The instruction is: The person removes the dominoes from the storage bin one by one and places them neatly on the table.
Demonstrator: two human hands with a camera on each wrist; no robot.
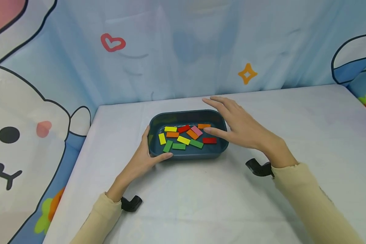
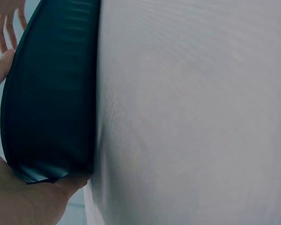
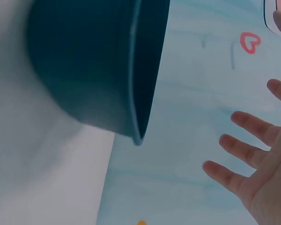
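A dark teal tub sits on the white table and holds several flat tiles in yellow, orange, red, green and pink. My left hand grips the tub's near left corner, thumb along the front wall and fingers up the left side. In the left wrist view the tub's wall rests against my palm. My right hand hovers over the tub's right end with fingers spread and straight, holding nothing. The right wrist view shows the tub's outer wall and my spread fingers.
The white table stretches wide to the right and in front of the tub. A blue cartoon-print cloth hangs as a backdrop behind and on both sides. Black wrist-camera mounts sit under both wrists.
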